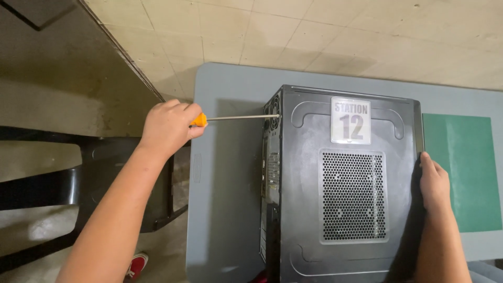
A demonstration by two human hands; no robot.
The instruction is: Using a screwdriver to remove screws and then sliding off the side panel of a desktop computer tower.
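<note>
Here, the left hand [168,126] gripped an orange-handled screwdriver [230,118], its tip touching the black computer case [346,183]. The right hand [434,181] lay flat against the case's far side.

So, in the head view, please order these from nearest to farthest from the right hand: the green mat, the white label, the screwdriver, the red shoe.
From the right hand:
1. Green mat, just to its right.
2. White label, on the case top, up-left.
3. Screwdriver, beyond the case's left edge.
4. Red shoe, on the floor, far left.

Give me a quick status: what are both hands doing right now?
Left hand grips orange-handled screwdriver, tip at rear edge of black computer case. Right hand braces the case's front edge. Nothing blocking the tool.
</note>
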